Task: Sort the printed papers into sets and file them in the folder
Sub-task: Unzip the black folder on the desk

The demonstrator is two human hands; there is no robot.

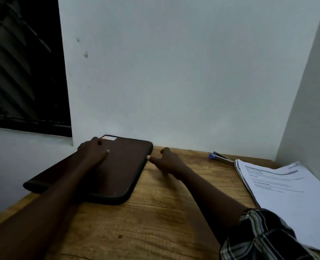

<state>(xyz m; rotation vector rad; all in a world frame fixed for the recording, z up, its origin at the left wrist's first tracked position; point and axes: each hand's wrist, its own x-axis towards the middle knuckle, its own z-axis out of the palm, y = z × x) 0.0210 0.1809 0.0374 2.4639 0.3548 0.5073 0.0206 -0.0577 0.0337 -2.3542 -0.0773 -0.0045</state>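
Left hand (93, 152) is resting flat, fingers relaxed, on the closed folder (125, 169) at table (155, 222) left. Right hand (166, 162) is touching the folder's edge with one outstretched fingertip, gripping nothing. Printed papers (286, 194) are lying stacked far right.

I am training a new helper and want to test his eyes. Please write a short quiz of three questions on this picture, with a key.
1. True or false: the folder is closed.
2. The papers lie: A) in the folder; B) on the desk, to the right of the right hand; C) on the floor.
3. Fill in: the ___ hand rests on top of the folder.

Key: 1 true; 2 B; 3 left, the left hand.
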